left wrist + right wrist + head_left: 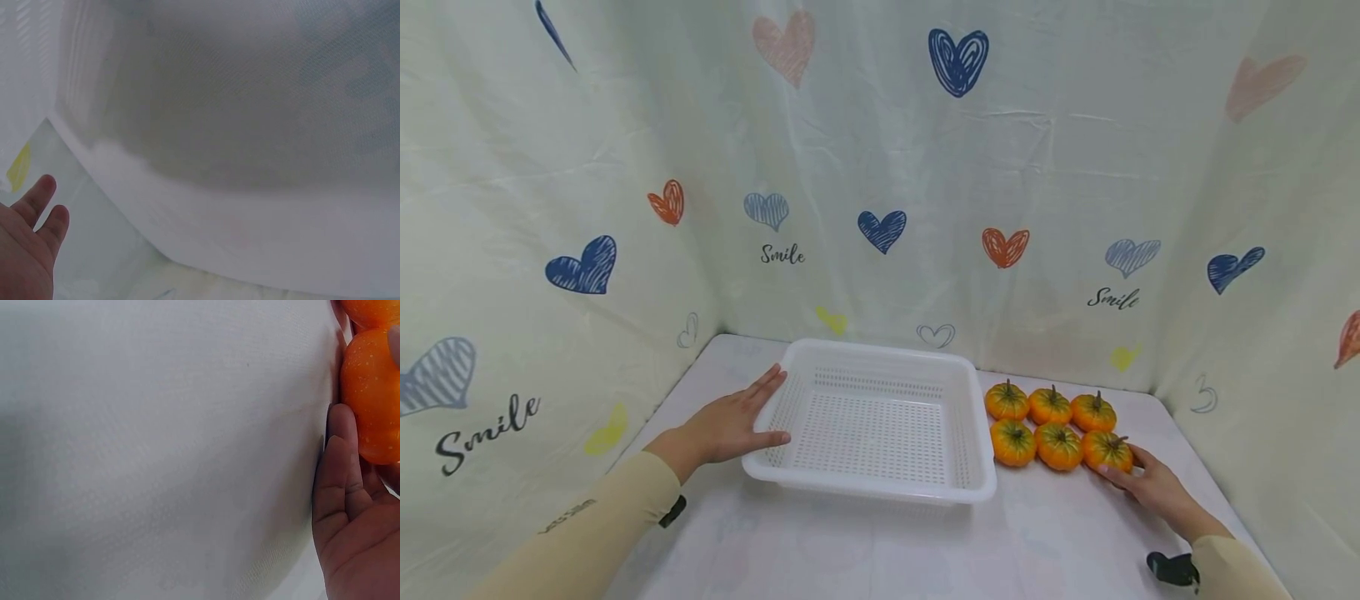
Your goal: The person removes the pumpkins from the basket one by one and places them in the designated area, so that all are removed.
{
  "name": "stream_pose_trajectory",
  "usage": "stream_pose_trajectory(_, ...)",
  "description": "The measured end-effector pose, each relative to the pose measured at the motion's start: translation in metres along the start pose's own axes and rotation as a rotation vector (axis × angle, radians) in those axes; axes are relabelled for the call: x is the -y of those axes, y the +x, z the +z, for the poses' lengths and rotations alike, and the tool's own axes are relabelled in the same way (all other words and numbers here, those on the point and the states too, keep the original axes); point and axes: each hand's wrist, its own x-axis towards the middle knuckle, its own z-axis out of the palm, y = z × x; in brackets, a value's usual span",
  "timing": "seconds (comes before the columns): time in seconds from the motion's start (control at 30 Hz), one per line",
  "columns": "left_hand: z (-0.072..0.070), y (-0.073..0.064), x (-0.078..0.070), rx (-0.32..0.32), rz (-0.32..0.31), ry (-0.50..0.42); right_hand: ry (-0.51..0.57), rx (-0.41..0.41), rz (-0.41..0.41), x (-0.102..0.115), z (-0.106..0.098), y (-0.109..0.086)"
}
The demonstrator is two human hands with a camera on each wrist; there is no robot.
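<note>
A white plastic basket [871, 492] with slotted walls stands on the table in the head view. My left hand [730, 421] rests on its left rim, fingers spread and straight, thumb pointing over the rim. Right of the basket, several small orange pumpkins [1013, 442] with green-tinged tops are set in two rows. My right hand [1159, 492] grips the front-right pumpkin [1107, 448], thumb at its near side and fingers round its right side. In the right wrist view, fingertips [342, 422] reach under this orange pumpkin [374, 394], low against the tabletop.
A pale table [850, 550] carries everything. Behind it and along both sides hangs a whitish curtain [880, 150] printed with hearts and the word "Smile". Another pumpkin [1093, 412] sits directly behind the gripped one.
</note>
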Motion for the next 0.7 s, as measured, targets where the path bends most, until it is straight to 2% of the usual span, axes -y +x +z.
stream_pose_trajectory(0.27, -0.001, -0.001, 0.001, 0.014, 0.005, -0.035, -0.042, 0.030, -0.046, 0.001, -0.008, -0.012)
stream_pose_trajectory(0.47, -0.007, -0.003, 0.002, -0.007, 0.039, -0.104, -0.096, 0.030, -0.135, 0.003, -0.029, -0.025)
stream_pose_trajectory(0.6, -0.013, -0.007, 0.003, -0.031, 0.033, -0.093, -0.170, -0.002, -0.212, 0.016, -0.044, -0.035)
stream_pose_trajectory(0.7, -0.018, -0.012, 0.009, -0.064, 0.013, -0.042, -0.220, -0.051, -0.286, 0.029, -0.050, -0.042)
